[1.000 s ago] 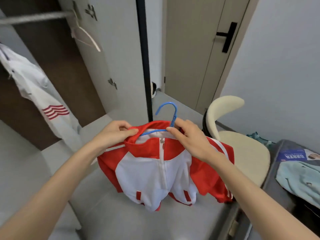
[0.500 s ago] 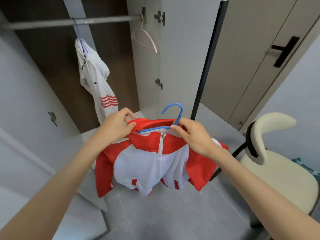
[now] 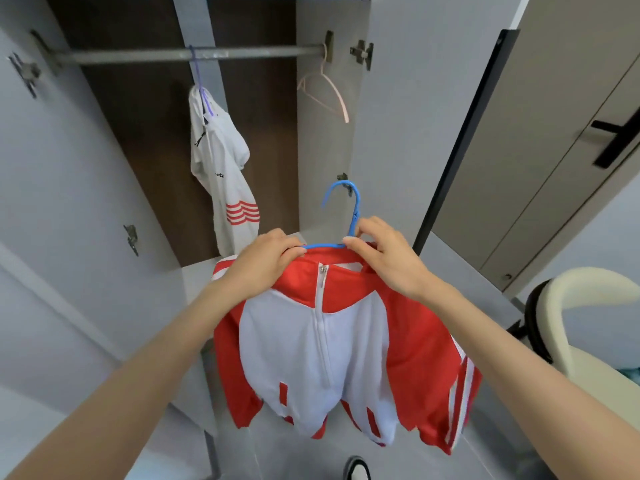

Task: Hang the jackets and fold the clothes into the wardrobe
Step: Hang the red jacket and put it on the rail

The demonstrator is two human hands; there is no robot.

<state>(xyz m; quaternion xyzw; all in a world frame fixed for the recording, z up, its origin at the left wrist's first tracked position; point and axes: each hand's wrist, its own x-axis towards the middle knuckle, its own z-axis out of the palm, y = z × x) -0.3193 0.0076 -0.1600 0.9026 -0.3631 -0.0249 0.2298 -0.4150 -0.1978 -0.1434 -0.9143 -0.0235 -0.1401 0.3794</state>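
Now the wardrobe rail (image 3: 138, 57) is dead ahead, zipped red-and-white jacket (image 3: 311, 358) nearer it. The left hand (image 3: 266, 261) and right hand (image 3: 388, 258) both pinch its blue hanger (image 3: 353, 216).

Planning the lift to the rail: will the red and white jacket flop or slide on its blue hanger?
Probably floppy: the red and white jacket sags in folds below the blue hanger, sleeves dangling. Likely light: the left hand and right hand hold it up with mere pinches. Its closed zip should help keep it on.
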